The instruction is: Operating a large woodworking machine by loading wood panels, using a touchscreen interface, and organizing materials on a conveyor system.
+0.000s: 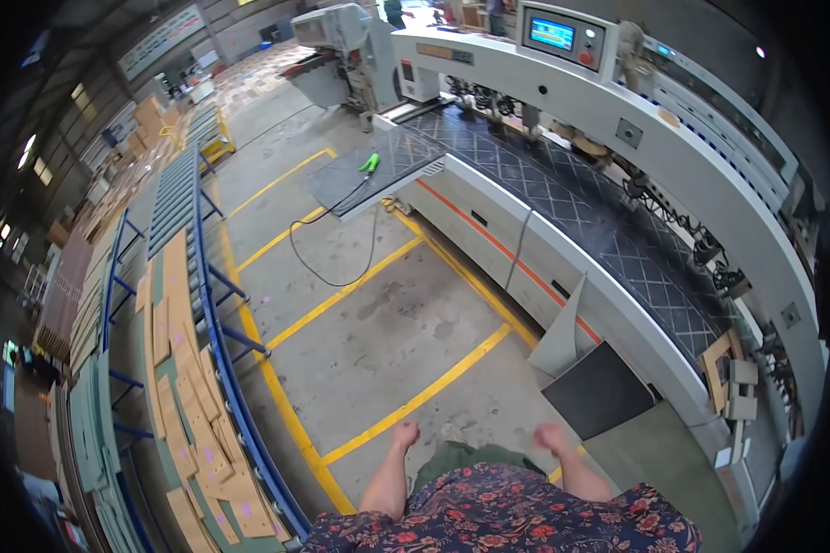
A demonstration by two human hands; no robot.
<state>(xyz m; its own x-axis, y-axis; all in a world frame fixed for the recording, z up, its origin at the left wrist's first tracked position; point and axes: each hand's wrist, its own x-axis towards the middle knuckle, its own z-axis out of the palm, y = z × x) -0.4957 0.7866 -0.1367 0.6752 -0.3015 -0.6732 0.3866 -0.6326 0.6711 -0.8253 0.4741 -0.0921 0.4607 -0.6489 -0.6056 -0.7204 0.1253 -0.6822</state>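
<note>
Workshop hall with a concrete floor (pixel 378 341) marked by yellow lines (pixel 415 396), presumably to keep a walkway free between conveyor and machine. At far left, a blue-framed roller conveyor (pixel 180 212) runs away down the hall; flat brown panel pieces (pixel 189 369) lie scattered along its near end, laid flat so they can roll. In the centre foreground the person's left hand (pixel 404 433) hangs empty, fingers loosely curled, touching nothing; the right hand (pixel 551 435) is likewise empty, though its fingers are too blurred to say whether spread or closed. A dark panel (pixel 598 389) sits just right of the right hand, at the machine's edge. Further right, a large white panel-processing machine (pixel 618 120) carries a black cross-hatched bed (pixel 563 194); a green tool (pixel 370 164) with a black hose rests on the bed's far left corner, within reach.
</note>
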